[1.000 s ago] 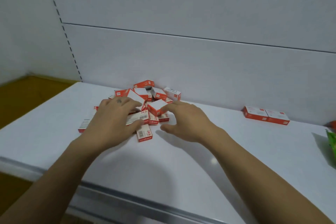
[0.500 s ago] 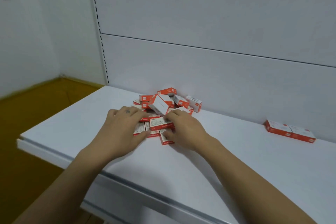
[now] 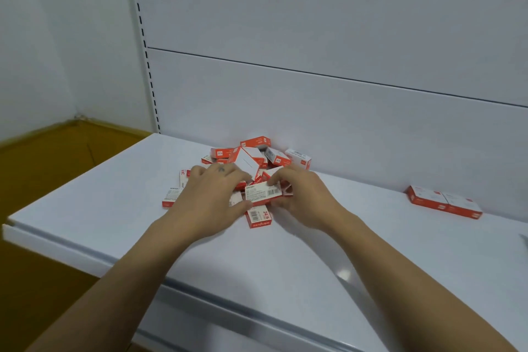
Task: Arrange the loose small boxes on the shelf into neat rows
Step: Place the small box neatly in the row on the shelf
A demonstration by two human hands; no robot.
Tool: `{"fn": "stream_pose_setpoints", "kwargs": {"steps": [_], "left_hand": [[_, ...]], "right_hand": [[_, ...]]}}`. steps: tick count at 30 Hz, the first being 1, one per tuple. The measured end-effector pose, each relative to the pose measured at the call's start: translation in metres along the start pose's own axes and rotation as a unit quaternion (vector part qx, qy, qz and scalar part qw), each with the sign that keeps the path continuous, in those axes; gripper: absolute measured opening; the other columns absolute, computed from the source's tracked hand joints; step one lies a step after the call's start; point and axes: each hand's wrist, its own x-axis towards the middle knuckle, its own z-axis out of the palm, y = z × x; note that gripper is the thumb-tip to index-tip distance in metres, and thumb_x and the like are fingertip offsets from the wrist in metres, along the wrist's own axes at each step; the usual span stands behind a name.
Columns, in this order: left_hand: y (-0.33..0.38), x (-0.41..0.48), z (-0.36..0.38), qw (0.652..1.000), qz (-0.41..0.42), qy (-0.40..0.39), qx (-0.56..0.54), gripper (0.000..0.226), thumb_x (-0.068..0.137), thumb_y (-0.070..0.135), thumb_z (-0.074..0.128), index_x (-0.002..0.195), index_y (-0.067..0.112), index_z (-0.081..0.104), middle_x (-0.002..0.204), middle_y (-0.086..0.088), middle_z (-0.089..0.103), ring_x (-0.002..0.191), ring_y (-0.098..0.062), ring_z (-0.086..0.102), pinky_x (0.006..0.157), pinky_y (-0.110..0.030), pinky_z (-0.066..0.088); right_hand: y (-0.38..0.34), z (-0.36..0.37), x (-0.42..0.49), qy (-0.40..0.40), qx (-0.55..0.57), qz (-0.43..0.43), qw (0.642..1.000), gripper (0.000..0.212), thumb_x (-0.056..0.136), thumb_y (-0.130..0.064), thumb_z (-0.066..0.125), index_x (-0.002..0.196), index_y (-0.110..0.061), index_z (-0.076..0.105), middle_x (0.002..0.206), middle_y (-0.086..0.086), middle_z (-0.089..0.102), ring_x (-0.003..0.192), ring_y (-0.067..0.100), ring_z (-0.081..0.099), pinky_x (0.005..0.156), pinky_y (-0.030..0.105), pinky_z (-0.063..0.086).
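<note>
While two hands (image 3: pixel 257 197) grip one box (image 3: pixel 263 193), two boxes (image 3: pixel 444 201) sit aligned.

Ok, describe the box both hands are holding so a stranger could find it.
On the white shelf, find the jumbled pile of boxes by the back wall. At its front, left hand and right hand pinch one box, barcode label up, raised off the others.
</note>
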Motion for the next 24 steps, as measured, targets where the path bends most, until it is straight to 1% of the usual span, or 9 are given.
{"fn": "stream_pose_setpoints", "kwargs": {"steps": [4, 7, 10, 12, 16, 18, 20, 22, 24], "left_hand": [[0.015, 0.014, 0.0, 1.0, 0.015, -0.003, -0.008, 0.051, 0.088, 0.054, 0.051, 0.134, 0.035, 0.042, 0.14, 0.011, 0.044, 0.13, -0.013, 0.034, 0.108, -0.04, 0.021], [0.036, 0.031, 0.0, 0.999, 0.039, -0.009, -0.019, 0.053, 0.089, 0.055, 0.049, 0.138, 0.036, 0.037, 0.145, 0.008, 0.039, 0.133, -0.015, 0.032, 0.111, -0.042, 0.019], [0.058, 0.051, 0.007, 0.997, 0.069, -0.02, -0.041, 0.052, 0.088, 0.052, 0.052, 0.136, 0.036, 0.036, 0.144, 0.007, 0.04, 0.132, -0.017, 0.033, 0.109, -0.042, 0.023], [0.074, 0.066, 0.016, 0.995, 0.089, -0.029, -0.045, 0.057, 0.086, 0.052, 0.054, 0.135, 0.033, 0.035, 0.14, 0.006, 0.042, 0.129, -0.018, 0.034, 0.106, -0.042, 0.025], [0.109, 0.09, 0.034, 0.987, 0.109, -0.099, -0.063, 0.079, 0.082, 0.052, 0.061, 0.146, 0.027, 0.022, 0.146, -0.001, 0.038, 0.134, -0.022, 0.032, 0.107, -0.043, 0.028], [0.121, 0.095, 0.045, 0.984, 0.11, -0.1, -0.101, 0.081, 0.08, 0.051, 0.064, 0.146, 0.03, 0.021, 0.143, 0.002, 0.043, 0.13, -0.02, 0.038, 0.103, -0.04, 0.034], [0.126, 0.094, 0.056, 0.973, 0.087, -0.094, -0.194, 0.079, 0.08, 0.049, 0.067, 0.144, 0.037, 0.022, 0.135, 0.01, 0.05, 0.123, -0.013, 0.046, 0.096, -0.033, 0.04], [0.127, 0.09, 0.061, 0.951, 0.064, -0.099, -0.286, 0.079, 0.08, 0.043, 0.07, 0.142, 0.042, 0.022, 0.129, 0.017, 0.053, 0.117, -0.006, 0.049, 0.091, -0.024, 0.041], [0.126, 0.085, 0.064, 0.937, 0.057, -0.094, -0.33, 0.077, 0.081, 0.034, 0.072, 0.142, 0.042, 0.025, 0.124, 0.02, 0.054, 0.111, -0.001, 0.049, 0.089, -0.02, 0.04]], "right_hand": [[0.022, -0.027, -0.013, 0.064, 0.029, 0.027, 0.997, 0.032, 0.073, -0.016, 0.081, 0.099, -0.023, 0.066, 0.1, -0.009, 0.057, 0.086, 0.011, 0.056, 0.082, 0.023, 0.048], [0.043, -0.048, -0.029, 0.112, 0.038, 0.051, 0.992, 0.033, 0.07, -0.011, 0.083, 0.095, -0.025, 0.066, 0.098, -0.009, 0.059, 0.084, 0.009, 0.058, 0.079, 0.02, 0.049], [0.065, -0.064, -0.047, 0.146, 0.058, 0.09, 0.983, 0.035, 0.069, -0.009, 0.083, 0.092, -0.028, 0.065, 0.097, -0.014, 0.06, 0.085, 0.001, 0.058, 0.075, 0.01, 0.046], [0.079, -0.069, -0.059, 0.173, 0.08, 0.119, 0.974, 0.036, 0.069, -0.008, 0.083, 0.091, -0.03, 0.064, 0.098, -0.014, 0.061, 0.086, 0.002, 0.06, 0.075, 0.01, 0.047], [0.101, -0.073, -0.079, 0.208, 0.108, 0.169, 0.957, 0.037, 0.07, -0.008, 0.083, 0.089, -0.032, 0.063, 0.1, -0.014, 0.062, 0.09, 0.005, 0.061, 0.077, 0.015, 0.049], [0.109, -0.075, -0.084, 0.222, 0.117, 0.18, 0.951, 0.036, 0.07, -0.008, 0.083, 0.089, -0.032, 0.063, 0.1, -0.014, 0.063, 0.091, 0.005, 0.062, 0.079, 0.015, 0.049], [0.112, -0.075, -0.086, 0.232, 0.146, 0.186, 0.944, 0.037, 0.07, -0.007, 0.082, 0.089, -0.033, 0.064, 0.1, -0.013, 0.065, 0.092, 0.006, 0.063, 0.082, 0.018, 0.05], [0.113, -0.072, -0.083, 0.229, 0.172, 0.176, 0.942, 0.038, 0.069, -0.005, 0.082, 0.09, -0.032, 0.065, 0.101, -0.012, 0.066, 0.093, 0.007, 0.064, 0.084, 0.024, 0.052], [0.113, -0.069, -0.08, 0.219, 0.192, 0.166, 0.942, 0.038, 0.07, -0.003, 0.081, 0.091, -0.03, 0.066, 0.101, -0.013, 0.067, 0.094, 0.007, 0.066, 0.085, 0.028, 0.054]]}}
